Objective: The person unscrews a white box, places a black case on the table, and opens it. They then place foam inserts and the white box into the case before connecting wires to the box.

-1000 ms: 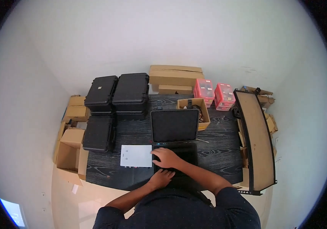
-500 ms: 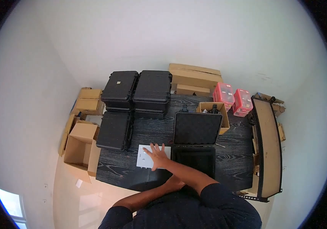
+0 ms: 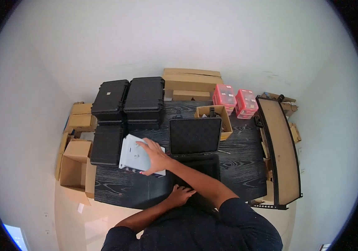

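My right hand (image 3: 156, 157) reaches across to the left and grips a flat white box-shaped unit (image 3: 133, 155) with small round fittings on its top face. The unit is tilted, its left end raised, beside a closed black hard case (image 3: 105, 144). My left hand (image 3: 181, 195) rests at the near left edge of an open black case (image 3: 206, 165), fingers partly spread and holding nothing visible. That case's lid (image 3: 194, 136) stands up, showing dark foam inside. My right forearm hides part of the case.
Two more black hard cases (image 3: 144, 94) stand at the back left of the dark wood-grain table (image 3: 245, 167). Behind the lid is a small open carton (image 3: 225, 125). Red-framed organizers (image 3: 225, 97) stand at the back right. A black-framed panel (image 3: 285, 150) borders the right; an open carton (image 3: 75, 169) the left.
My right hand, flat on the white unit before, now grips it and has tilted and shifted it left. My left hand shows more clearly at the case edge. The view has swung slightly right.
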The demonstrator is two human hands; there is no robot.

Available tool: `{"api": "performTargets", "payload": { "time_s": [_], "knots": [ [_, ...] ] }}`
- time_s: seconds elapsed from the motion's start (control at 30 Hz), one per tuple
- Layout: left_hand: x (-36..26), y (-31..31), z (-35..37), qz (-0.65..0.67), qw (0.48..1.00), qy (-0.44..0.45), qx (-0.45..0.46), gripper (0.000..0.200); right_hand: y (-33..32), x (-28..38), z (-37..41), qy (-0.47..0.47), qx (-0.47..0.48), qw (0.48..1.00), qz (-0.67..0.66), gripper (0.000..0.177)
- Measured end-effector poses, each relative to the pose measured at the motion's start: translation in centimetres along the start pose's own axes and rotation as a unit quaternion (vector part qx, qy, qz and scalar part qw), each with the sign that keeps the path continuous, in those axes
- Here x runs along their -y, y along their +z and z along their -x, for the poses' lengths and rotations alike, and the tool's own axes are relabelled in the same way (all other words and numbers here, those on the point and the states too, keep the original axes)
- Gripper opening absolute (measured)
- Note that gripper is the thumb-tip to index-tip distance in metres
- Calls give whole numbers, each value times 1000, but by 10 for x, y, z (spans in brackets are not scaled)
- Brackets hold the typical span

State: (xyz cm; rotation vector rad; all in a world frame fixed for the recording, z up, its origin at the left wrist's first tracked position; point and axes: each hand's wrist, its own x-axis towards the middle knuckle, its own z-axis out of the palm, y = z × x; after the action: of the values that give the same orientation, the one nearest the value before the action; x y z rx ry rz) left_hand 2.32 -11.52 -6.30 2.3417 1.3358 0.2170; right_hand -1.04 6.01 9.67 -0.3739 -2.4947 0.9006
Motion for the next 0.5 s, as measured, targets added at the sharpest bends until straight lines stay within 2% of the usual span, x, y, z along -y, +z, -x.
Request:
{"api": "performTargets", "payload": {
  "time_s": [0.17, 0.37, 0.5],
  "knots": [
    [-14, -17, -3, -6, 999, -44, 17, 46, -90, -4, 47, -14, -17, 996, -89, 133],
    [-7, -4, -5, -73, 996, -31, 39, 48, -157, -33, 145, 85, 73, 990, -81, 133],
    [-6, -4, -3, -23, 999, -38, 22, 47, -165, -40, 186, 119, 157, 975, -102, 132]
  ]
}}
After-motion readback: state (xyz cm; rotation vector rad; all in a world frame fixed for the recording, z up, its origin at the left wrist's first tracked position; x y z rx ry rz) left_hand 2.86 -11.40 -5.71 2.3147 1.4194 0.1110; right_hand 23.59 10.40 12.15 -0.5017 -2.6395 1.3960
